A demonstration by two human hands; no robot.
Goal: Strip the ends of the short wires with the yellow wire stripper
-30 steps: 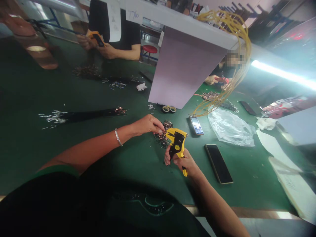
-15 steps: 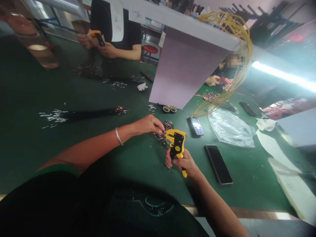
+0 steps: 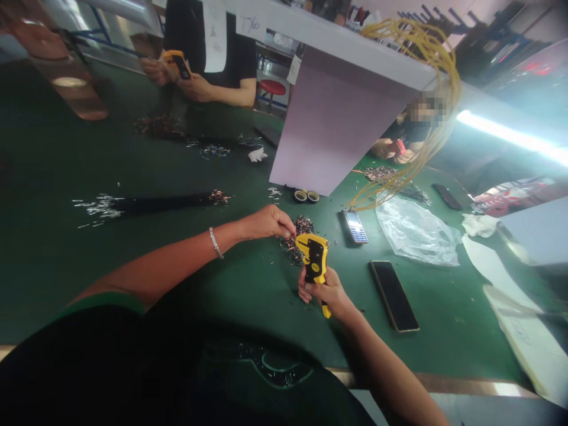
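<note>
My right hand (image 3: 327, 289) is wrapped round the handles of a yellow-and-black wire stripper (image 3: 314, 255), whose jaws point left. At those jaws, my left hand (image 3: 275, 223) pinches with thumb and forefinger the end of a thin wire, barely visible between the fingertips. A heap of small dark and coppery wire pieces (image 3: 303, 225) lies on the green table just behind the jaws, partly covered by hand and tool. Off to the left stretches a bundle of black wires (image 3: 164, 204) with pale ends on one side and coppery ends on the other.
Right of the stripper lie a black smartphone (image 3: 394, 296), a keypad phone (image 3: 354, 226) and a clear plastic bag (image 3: 417, 231). Two tape rolls (image 3: 306, 196) sit by a pale upright panel (image 3: 331, 118). Yellow cables (image 3: 437, 142) hang down. Two co-workers across the table hold hand tools.
The wire stripper has shifted slightly left and turned a little in my right hand. My left hand keeps its pinch at the jaws. The co-worker at the right has moved their hands.
</note>
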